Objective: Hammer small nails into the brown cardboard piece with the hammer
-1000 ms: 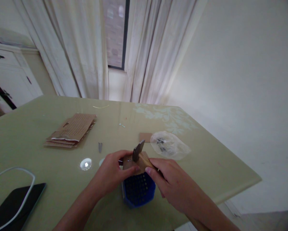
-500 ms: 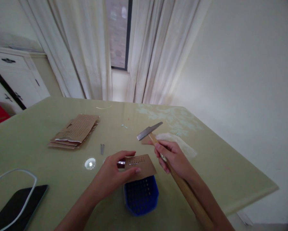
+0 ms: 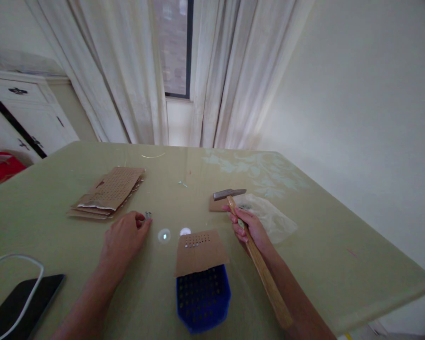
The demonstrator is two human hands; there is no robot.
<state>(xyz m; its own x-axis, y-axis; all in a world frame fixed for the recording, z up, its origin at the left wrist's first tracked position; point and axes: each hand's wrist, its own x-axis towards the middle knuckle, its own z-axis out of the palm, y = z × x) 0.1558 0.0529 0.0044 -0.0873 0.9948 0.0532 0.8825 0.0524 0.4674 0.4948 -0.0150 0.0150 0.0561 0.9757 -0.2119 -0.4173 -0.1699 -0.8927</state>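
My left hand (image 3: 123,238) is low over the table, with thumb and fingertips closed on the nails (image 3: 148,215); only the nail heads show. In my right hand (image 3: 251,231) is a hammer (image 3: 264,271) with a wooden handle, gripped near its steel head, which points away from me. Between the hands, a piece of cardboard (image 3: 202,259) with rows of small holes rests over the far part of a blue plastic basket (image 3: 203,302). Several nail heads sit in the cardboard's front row of holes.
Perforated cardboard sheets (image 3: 116,189) are stacked at the left. Beyond my right hand lie a clear plastic bag (image 3: 269,217) and a small cardboard piece (image 3: 217,204). A dark tablet (image 3: 24,302) with a white cable (image 3: 33,288) is at near left. A small pale-green bit (image 3: 182,183) lies further back.
My left hand has let go of the cardboard and moved left to the nails, closing on them. My right hand, still holding the hammer, has lowered slightly. The cardboard now rests on the basket.
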